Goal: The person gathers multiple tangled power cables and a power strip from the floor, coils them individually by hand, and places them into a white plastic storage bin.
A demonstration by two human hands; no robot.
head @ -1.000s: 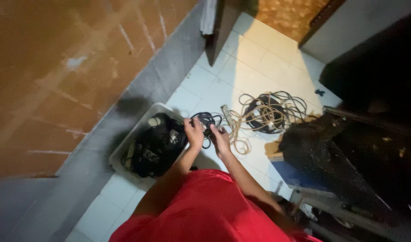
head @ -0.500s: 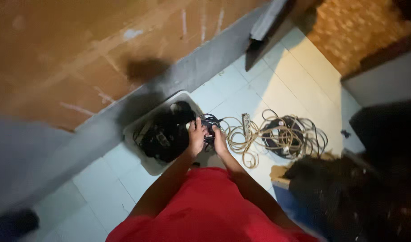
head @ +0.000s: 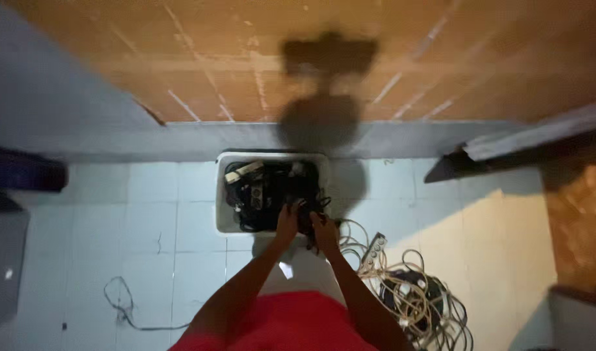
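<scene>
Hands (head: 306,224) grip black cables (head: 309,209), orientation unclear.

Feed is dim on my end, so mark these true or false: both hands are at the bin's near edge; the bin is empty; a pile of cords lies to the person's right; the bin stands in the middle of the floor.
1. Both hands, left hand and right hand, are at the near edge of the white bin: true.
2. The bin is empty: false, it holds tangled black cables.
3. A cord pile with a power strip lies to the person's right: true.
4. The bin stands mid-floor: false, it sits against the wall.
</scene>
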